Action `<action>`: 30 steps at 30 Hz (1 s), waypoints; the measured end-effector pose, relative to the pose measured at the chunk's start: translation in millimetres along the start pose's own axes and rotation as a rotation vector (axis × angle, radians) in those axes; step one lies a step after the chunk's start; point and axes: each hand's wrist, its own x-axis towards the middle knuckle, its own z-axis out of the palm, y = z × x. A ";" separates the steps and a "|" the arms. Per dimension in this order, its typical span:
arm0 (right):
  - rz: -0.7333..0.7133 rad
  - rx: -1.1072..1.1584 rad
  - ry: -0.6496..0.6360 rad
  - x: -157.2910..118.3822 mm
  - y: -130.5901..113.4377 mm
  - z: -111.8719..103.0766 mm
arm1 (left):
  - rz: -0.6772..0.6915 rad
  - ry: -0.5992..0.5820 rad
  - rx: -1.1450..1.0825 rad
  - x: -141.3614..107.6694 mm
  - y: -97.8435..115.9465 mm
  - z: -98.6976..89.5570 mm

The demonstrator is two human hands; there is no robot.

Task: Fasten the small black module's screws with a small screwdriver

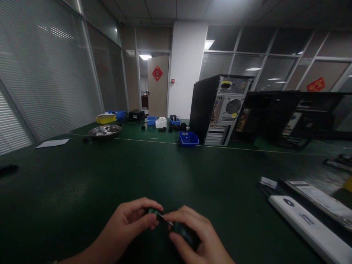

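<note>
My left hand (134, 220) pinches a small green circuit board (153, 211) between thumb and fingers, low in the middle of the view. Just right of it, my right hand (196, 231) is wrapped round a dark-handled tool (184, 234) that looks like a screwdriver. Its thin metal shaft points left to the board's edge; whether the tip touches the board is too small to tell. Both hands are above the green tabletop (154, 172).
A blue tray (189, 139) stands beside a black computer tower (213, 110) at the back. On the left are a metal bowl (105, 132) and a paper sheet (52, 143). A white bar-shaped device (305, 223) lies at the right.
</note>
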 end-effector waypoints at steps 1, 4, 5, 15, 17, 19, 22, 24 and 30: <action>0.002 -0.010 0.001 0.3 0.0 -0.2 | 0.004 0.016 0.011 0.1 0.9 -0.3; 0.004 -0.033 0.005 1.8 -0.5 -0.6 | 0.051 0.031 0.072 -1.3 1.8 -0.6; 0.004 -0.035 0.000 2.0 -0.7 -0.7 | 0.076 0.033 0.098 -2.3 1.8 -0.6; -0.014 -0.048 -0.020 -1.2 0.4 0.5 | 0.116 0.006 0.143 -6.1 6.2 0.1; -0.024 -0.046 -0.021 -1.3 1.3 0.6 | 0.063 -0.009 0.081 -4.2 6.6 0.3; -0.038 -0.026 -0.014 -1.3 2.0 0.8 | 0.025 -0.034 0.036 -2.2 6.1 0.1; -0.057 0.001 0.005 -1.2 3.0 1.6 | -0.016 -0.053 -0.002 -0.5 3.8 -1.2; -0.069 -0.006 0.020 -1.1 4.3 2.4 | -0.002 -0.043 0.017 -0.7 1.8 -2.4; -0.126 -0.052 0.012 -1.6 9.8 3.6 | 0.146 -0.005 0.218 -4.8 -3.4 -5.1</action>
